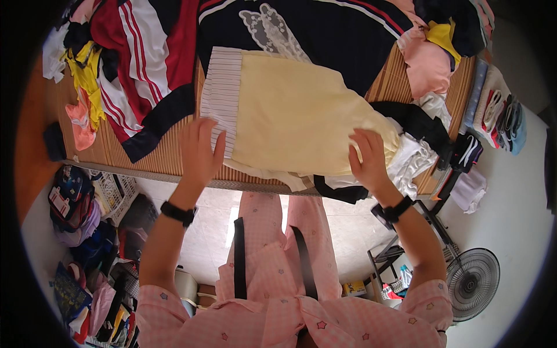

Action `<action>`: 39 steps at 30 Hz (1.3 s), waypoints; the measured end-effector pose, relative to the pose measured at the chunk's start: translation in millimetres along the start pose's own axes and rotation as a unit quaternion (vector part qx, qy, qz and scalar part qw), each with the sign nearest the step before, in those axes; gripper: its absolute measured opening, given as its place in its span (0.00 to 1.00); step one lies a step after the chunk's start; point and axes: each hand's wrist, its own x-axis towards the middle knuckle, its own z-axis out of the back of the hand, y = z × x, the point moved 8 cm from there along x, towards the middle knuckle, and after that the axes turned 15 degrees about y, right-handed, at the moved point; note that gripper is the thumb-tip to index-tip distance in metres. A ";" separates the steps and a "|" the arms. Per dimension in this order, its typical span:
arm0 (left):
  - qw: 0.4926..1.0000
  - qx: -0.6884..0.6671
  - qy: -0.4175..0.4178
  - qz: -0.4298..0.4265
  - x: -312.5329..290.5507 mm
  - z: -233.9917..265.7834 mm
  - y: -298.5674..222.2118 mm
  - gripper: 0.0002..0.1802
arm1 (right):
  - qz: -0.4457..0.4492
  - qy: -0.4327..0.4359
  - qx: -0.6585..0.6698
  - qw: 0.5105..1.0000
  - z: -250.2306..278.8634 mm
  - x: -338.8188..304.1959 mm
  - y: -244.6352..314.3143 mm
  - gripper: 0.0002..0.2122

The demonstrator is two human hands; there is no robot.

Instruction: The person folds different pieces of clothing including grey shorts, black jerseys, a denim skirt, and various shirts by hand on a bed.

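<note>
A pale yellow garment (pixel 296 110) lies spread out before me, with a striped whitish section (pixel 222 98) along its left end and a gathered right end. My left hand (pixel 200 152) rests at the near left corner, its thumb apart from its fingers and touching the striped cloth. On the right, my right hand (pixel 370 159) lies on the yellow cloth close to the gathered end, fingers spread and slightly bent. Neither hand visibly grips the fabric. A piece of white lace (pixel 275 32) shows just beyond the garment's far edge.
The slatted mat (pixel 156 156) covers the raised surface. A red, white and navy garment (pixel 142 64) lies at left, a navy one (pixel 336 35) beyond. White crumpled cloth (pixel 409 162) and black cloth (pixel 415 122) lie at right, near folded clothes (pixel 496 110). A fan (pixel 473 284) stands lower right.
</note>
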 end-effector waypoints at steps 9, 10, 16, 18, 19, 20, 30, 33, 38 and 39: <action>0.989 0.073 -0.031 -0.122 163.3 16.1 -49.5 0.18 | 0.034 -0.109 0.081 0.990 13.6 149.6 -15.4 0.12; 0.991 0.095 0.037 -0.085 169.3 6.2 -46.8 0.17 | 0.039 -0.100 0.075 0.991 12.6 156.6 -11.5 0.13; 0.977 0.145 0.159 0.008 154.0 -9.5 -25.2 0.12 | -0.010 0.023 0.076 0.997 -4.2 184.5 12.2 0.20; 0.980 0.149 0.130 -0.020 140.6 -1.3 -24.6 0.11 | -0.026 0.053 0.070 0.996 -4.2 193.4 15.6 0.22; 0.986 0.131 0.075 -0.069 129.7 8.8 -32.7 0.10 | -0.024 0.062 0.069 0.995 -3.6 199.3 17.9 0.24; 0.986 0.119 0.088 -0.079 118.4 9.4 -35.4 0.10 | -0.028 0.078 0.069 0.994 -4.5 204.9 19.0 0.26; 0.982 0.031 0.130 -0.137 41.6 32.0 -96.5 0.12 | 0.045 -0.018 -0.028 0.998 -7.0 243.9 54.9 0.09; 0.978 0.034 0.140 -0.148 40.1 37.2 -105.2 0.12 | 0.174 -0.019 0.025 0.984 3.2 234.3 72.0 0.09; 0.973 0.014 0.180 -0.142 46.7 49.7 -111.6 0.15 | 0.287 0.134 0.055 0.947 -11.5 209.1 107.0 0.13; 0.973 -0.001 0.183 -0.137 51.8 53.0 -109.0 0.15 | 0.256 0.125 0.042 0.958 -8.7 212.1 103.3 0.14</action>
